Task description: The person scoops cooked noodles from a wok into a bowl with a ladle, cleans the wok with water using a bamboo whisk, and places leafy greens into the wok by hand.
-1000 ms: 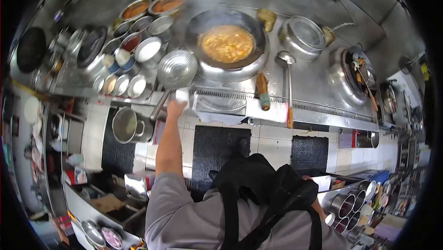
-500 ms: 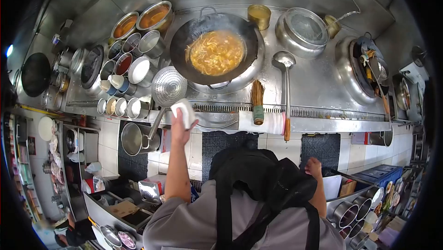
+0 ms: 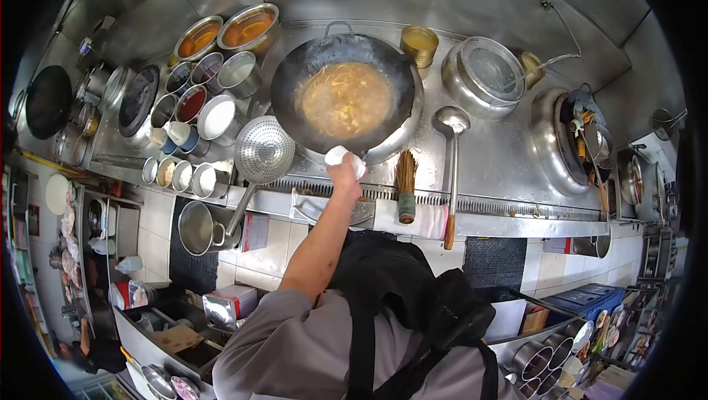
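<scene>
- Swung rightward from beside the strainer (image 3: pixel 264 150) since the earlier frame, the left hand (image 3: pixel 345 176) reaches the near rim of the wok (image 3: pixel 289 81).
- I see fingers curled closed around a white cloth (image 3: pixel 339 155); whether they also grip the wok, I cannot tell.
- Round, without a long axis, the wok lies directly beyond those fingers, its loop handle (image 3: pixel 339 23) farthest; the right hand is out of my view.

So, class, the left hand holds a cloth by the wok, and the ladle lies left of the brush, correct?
No: the head view shows the ladle right, not left, of the brush. The left hand holds a cloth by the wok.
</scene>
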The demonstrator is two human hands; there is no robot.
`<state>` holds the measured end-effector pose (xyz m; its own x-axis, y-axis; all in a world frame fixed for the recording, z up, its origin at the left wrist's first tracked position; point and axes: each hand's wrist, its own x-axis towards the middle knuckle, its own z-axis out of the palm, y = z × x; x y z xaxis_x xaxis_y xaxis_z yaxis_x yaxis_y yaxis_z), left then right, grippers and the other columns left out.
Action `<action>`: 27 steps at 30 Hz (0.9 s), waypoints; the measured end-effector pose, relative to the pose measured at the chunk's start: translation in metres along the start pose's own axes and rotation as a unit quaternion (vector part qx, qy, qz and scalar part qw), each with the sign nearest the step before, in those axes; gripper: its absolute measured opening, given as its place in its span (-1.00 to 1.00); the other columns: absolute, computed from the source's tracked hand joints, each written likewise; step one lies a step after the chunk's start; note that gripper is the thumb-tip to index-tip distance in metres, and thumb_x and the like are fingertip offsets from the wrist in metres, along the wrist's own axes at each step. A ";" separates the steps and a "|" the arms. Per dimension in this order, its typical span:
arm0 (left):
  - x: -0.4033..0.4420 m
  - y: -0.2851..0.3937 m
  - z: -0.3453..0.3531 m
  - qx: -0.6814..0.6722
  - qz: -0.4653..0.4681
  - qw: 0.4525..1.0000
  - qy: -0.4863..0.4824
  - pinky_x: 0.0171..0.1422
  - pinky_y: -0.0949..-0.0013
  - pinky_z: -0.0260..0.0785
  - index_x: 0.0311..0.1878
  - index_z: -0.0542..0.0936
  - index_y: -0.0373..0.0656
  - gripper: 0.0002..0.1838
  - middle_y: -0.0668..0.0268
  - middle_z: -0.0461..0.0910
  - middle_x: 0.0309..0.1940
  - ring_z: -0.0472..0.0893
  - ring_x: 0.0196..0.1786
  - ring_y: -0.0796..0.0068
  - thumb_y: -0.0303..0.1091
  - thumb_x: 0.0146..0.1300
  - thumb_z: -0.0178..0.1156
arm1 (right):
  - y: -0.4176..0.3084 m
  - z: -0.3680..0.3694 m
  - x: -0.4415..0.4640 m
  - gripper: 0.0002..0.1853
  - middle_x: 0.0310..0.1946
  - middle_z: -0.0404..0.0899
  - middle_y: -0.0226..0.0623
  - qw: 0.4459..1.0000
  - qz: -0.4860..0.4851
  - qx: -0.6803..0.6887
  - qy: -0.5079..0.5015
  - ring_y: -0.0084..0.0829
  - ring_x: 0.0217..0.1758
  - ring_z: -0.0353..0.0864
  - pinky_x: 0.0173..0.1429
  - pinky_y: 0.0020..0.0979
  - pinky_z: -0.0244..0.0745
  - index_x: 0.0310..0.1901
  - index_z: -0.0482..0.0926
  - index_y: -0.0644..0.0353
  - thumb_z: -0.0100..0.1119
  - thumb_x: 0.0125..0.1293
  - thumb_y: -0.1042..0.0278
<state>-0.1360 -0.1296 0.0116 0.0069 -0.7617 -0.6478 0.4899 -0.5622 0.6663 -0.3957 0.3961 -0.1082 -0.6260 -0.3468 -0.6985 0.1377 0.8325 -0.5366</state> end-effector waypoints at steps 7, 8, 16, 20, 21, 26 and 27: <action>0.062 0.009 -0.045 0.149 0.279 0.947 0.058 0.34 0.18 0.35 0.29 0.24 -0.36 -0.47 0.01 0.46 0.14 0.51 0.17 0.19 -0.49 0.32 0.18 | 0.024 0.007 -0.024 -0.87 -0.50 0.53 -0.45 0.999 0.020 -0.013 0.027 -0.51 -0.49 0.57 -0.44 -0.42 0.48 -0.14 0.51 0.17 0.12 0.41 0.32; 0.069 0.013 -0.049 0.152 0.277 0.947 0.057 0.34 0.18 0.35 0.29 0.24 -0.36 -0.47 0.01 0.46 0.14 0.51 0.17 0.19 -0.49 0.32 0.18 | 0.025 0.009 -0.027 -0.88 -0.51 0.52 -0.45 0.999 0.022 -0.014 0.028 -0.51 -0.49 0.56 -0.43 -0.42 0.48 -0.17 0.51 0.17 0.11 0.41 0.32; 0.079 0.022 -0.056 0.226 0.338 0.910 0.085 0.40 0.15 0.29 0.32 0.22 -0.42 -0.44 -0.05 0.40 0.18 0.47 0.21 0.10 -0.49 0.30 0.14 | -0.033 0.018 -0.037 -0.80 -0.55 0.48 -0.45 0.999 -0.013 0.038 0.033 -0.48 -0.49 0.55 -0.40 -0.42 0.45 -0.41 0.51 0.19 0.09 0.39 0.35; 0.080 0.021 -0.057 0.200 0.338 0.917 0.073 0.41 0.14 0.27 0.34 0.21 -0.43 -0.40 -0.05 0.38 0.18 0.45 0.23 0.10 -0.48 0.29 0.17 | -0.076 0.021 -0.045 -0.82 -0.54 0.53 -0.41 0.991 -0.024 0.133 0.011 -0.49 -0.45 0.57 -0.37 -0.44 0.44 -0.33 0.59 0.26 0.09 0.38 0.36; 0.087 0.017 -0.060 0.212 0.356 0.906 0.083 0.36 0.15 0.33 0.31 0.24 -0.38 -0.42 -0.03 0.44 0.16 0.50 0.20 0.12 -0.46 0.28 0.19 | -0.077 0.022 -0.044 -0.82 -0.53 0.56 -0.38 0.991 -0.014 0.131 0.007 -0.50 -0.43 0.59 -0.35 -0.44 0.46 -0.26 0.63 0.29 0.11 0.37 0.37; 0.067 0.045 -0.058 0.157 0.253 0.954 0.041 0.27 0.20 0.44 0.29 0.25 -0.31 -0.39 0.03 0.49 0.14 0.56 0.15 0.20 -0.46 0.23 0.28 | -0.010 0.040 -0.009 -0.76 -0.48 0.64 -0.31 0.993 -0.024 0.107 0.049 -0.46 -0.38 0.62 -0.26 -0.37 0.52 -0.13 0.69 0.29 0.13 0.33 0.34; 0.059 0.058 -0.053 0.101 0.167 0.980 0.041 0.25 0.19 0.44 0.29 0.24 -0.35 -0.37 0.03 0.49 0.12 0.57 0.13 0.19 -0.45 0.23 0.31 | 0.007 0.039 -0.004 -0.75 -0.46 0.65 -0.29 0.997 -0.055 0.009 0.055 -0.43 -0.36 0.63 -0.21 -0.33 0.55 -0.13 0.71 0.28 0.15 0.32 0.31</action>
<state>-0.0612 -0.1901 -0.0068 0.2110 -0.8910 -0.4020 0.2656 -0.3436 0.9008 -0.3621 0.3863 -0.1271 -0.7184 -0.3852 -0.5792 0.0764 0.7840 -0.6161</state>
